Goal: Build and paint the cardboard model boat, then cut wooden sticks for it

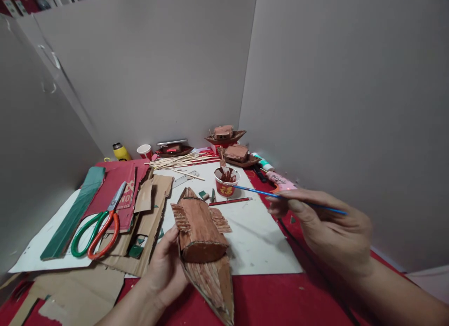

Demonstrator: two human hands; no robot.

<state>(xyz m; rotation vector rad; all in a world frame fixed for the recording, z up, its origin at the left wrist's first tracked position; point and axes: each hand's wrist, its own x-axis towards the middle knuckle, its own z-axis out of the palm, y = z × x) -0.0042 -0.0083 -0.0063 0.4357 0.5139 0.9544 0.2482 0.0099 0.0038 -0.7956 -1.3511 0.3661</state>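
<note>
My left hand (164,267) grips a brown-painted cardboard model boat (203,237) from its left side, holding it just above the table with the bow pointing away from me. My right hand (326,228) pinches a thin blue-handled paintbrush (266,193). The brush tip reaches into a small red cup of brown paint (226,181) beyond the boat.
Orange and green scissors (101,225) lie on cardboard scraps (147,223) at the left, beside a green strip (75,211). Bamboo sticks (178,161), two finished model boats (226,135), a pink glue gun (280,181), a red paper cup (144,151) and a yellow bottle (121,151) stand near the grey partition walls.
</note>
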